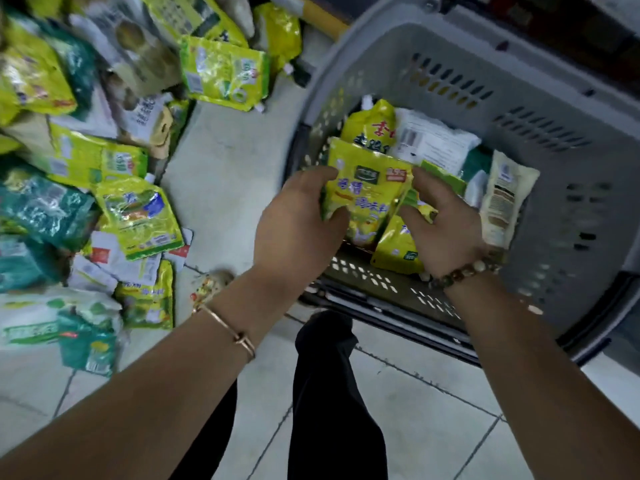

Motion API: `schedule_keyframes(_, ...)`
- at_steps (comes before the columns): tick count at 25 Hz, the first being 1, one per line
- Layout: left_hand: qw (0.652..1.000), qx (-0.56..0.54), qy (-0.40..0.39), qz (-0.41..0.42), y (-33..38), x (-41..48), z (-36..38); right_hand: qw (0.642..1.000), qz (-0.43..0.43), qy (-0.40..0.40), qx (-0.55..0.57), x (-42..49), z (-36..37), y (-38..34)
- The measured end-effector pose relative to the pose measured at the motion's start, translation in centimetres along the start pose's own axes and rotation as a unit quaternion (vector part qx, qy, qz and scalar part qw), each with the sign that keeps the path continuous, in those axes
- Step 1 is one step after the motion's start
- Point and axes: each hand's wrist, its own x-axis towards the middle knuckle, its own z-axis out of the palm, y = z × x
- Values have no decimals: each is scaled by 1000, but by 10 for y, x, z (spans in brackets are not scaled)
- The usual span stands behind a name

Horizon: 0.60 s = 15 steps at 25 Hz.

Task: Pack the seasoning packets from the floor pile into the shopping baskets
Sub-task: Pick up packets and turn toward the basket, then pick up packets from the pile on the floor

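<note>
The left hand and right hand are pinching the yellow packet by opposite side edges inside the basket, three o'clock of the floor pile. It is likely handling light, floppy and slick.

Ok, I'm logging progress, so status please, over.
Left hand and right hand grip one packet over the basket. Pile left on floor. Nothing blocking.

Materials and finish
Your yellow packet: glossy, crinkled plastic film. Basket: matt grey plastic. Floor tiles: smooth.
</note>
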Motion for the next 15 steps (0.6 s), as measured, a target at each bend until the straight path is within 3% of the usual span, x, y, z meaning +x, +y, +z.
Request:
schedule_keyframes(5,994,-49,67,-76,-63,-23,-80,993,-106,-33,-42,-22,50,-100)
schedule_keyframes(10,985,-24,99,-142,-152,-45,-151,972,-164,-126,-115,-45,132,-170)
schedule_keyframes(15,968,13,102,-227,-255,-72,-199,940,-162,-223,-202,-55,226,-214)
